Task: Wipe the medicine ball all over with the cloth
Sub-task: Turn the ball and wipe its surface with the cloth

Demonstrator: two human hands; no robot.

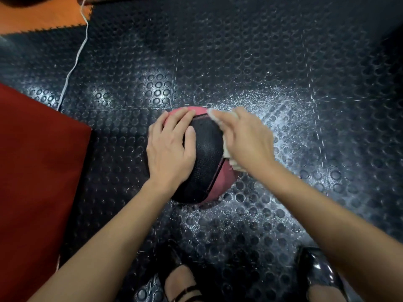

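My left hand (169,151) lay flat steadying the medicine ball (205,153) while my right hand (246,138) pressed the cloth (226,152) against its right side; pushing harder might have rolled it away.

Medicine ball (205,153): sits on the studded floor mat (283,62), centre of your view, straight ahead of your feet.
Left hand (170,147): lies flat on the ball's left upper side, fingers pointing away from you.
Right hand (246,138): on the ball's right side, pressing the cloth (226,149) against it.
Cloth: between your right palm and the ball; edges show at fingertips and under the wrist.
Carpet (39,182): on the floor, left of the ball, apart from it.
Cord (74,62): runs from far left corner towards the carpet's far edge.
Shoes (181,277): nearest you, below the ball.
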